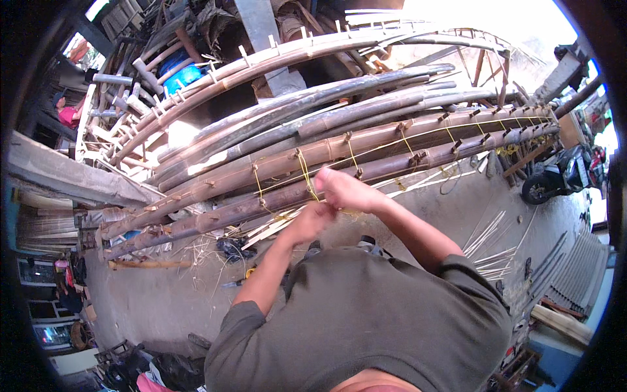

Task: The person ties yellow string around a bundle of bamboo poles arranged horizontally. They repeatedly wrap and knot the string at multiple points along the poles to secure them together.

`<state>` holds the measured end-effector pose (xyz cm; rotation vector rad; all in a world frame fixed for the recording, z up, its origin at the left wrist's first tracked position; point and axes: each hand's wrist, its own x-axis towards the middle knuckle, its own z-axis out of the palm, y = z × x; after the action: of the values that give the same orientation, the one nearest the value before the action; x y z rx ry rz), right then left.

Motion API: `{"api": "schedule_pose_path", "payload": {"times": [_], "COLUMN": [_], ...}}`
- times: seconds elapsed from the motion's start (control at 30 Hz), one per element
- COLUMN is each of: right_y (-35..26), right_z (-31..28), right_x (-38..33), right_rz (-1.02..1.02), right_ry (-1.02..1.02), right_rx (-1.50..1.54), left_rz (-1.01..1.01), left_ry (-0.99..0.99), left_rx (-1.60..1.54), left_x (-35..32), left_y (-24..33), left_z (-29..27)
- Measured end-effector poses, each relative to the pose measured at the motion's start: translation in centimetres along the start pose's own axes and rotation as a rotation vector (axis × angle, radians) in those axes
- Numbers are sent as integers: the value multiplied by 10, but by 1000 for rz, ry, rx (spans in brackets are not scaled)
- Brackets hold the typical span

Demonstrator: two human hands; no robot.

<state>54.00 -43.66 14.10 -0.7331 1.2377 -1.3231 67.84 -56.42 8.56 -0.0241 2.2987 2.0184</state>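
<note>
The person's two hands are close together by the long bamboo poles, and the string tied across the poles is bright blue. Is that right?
Not quite: the string is yellow, not blue, as the head view shows. The left hand and right hand are indeed close together by the long bamboo poles.

Bamboo poles (pixel 215 221): brown, smooth between raised nodes, with a low sheen. Pegs (pixel 349 138): woody, matt. Cord (pixel 304 168): yellow, looks like plastic. Split strips (pixel 488 253): pale, woody. Shirt (pixel 385 307): matt cloth. Bag (pixel 234 249): black plastic, crinkled, glossy. Sheet (pixel 181 76): blue, looks like plastic. Floor (pixel 163 300): matt, resembles concrete.
</note>
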Motion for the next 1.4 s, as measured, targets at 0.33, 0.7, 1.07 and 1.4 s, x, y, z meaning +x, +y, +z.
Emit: {"api": "schedule_pose_path", "payload": {"times": [0.33,0.7,1.07,1.4], "right_y": [5,14,25,203], "right_z": [21,24,-7,-182], "right_x": [-4,7,10,-160], "right_rz": [-453,-382,-313,210], "right_ry": [304,482,639,1427], "right_rx": [-627,-178,-436,-625], "left_rz": [-14,35,53,183], "left_ry": [306,37,173,910], "left_rx": [-89,-360,131,824], "left_x": [33,76,129,178], "left_y": [20,-3,-36,19], "left_z": [-9,-61,-44,-117]}}
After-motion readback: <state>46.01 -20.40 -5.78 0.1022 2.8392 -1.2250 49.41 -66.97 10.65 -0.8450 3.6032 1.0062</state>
